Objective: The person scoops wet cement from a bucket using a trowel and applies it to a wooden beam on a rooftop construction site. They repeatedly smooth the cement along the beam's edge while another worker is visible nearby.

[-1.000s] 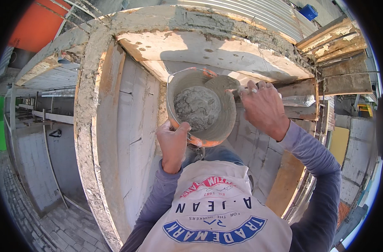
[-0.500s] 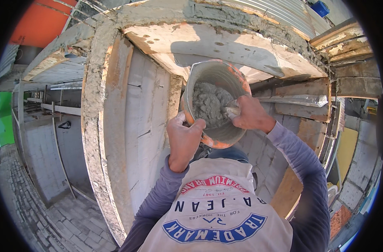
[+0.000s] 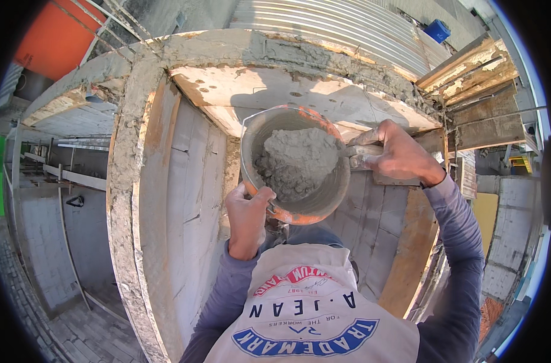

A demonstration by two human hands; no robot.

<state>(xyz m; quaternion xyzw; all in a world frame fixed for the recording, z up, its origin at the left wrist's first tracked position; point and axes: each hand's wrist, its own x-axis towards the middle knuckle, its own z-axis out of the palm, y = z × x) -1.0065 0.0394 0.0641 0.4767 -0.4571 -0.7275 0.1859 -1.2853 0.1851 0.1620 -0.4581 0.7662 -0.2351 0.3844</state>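
Observation:
An orange bucket [image 3: 336, 196] with a mortar-smeared inner wall is in front of my body, tilted so I see into it. My left hand [image 3: 245, 221] grips its near left rim, thumb over the edge. With my right hand [image 3: 405, 151], closed round the handle, I hold a trowel [image 3: 360, 151] at the bucket's right side. A large heap of wet grey mortar [image 3: 303, 154] lies on the trowel blade, over the bucket's mouth, and hides the blade. More mortar shows lower in the bucket.
A rough concrete beam [image 3: 227, 48] runs across the far side and meets another down the left. Rebar ends [image 3: 121, 24] stick out at their corner. Block walls [image 3: 194, 175] drop below. Corrugated sheeting [image 3: 324, 24] lies beyond; wooden boards [image 3: 478, 69] stand at far right.
My right hand has moved right and up from inside the bucket, lifting a heap of mortar on the trowel. The bucket and my left hand appear slightly further left and lower.

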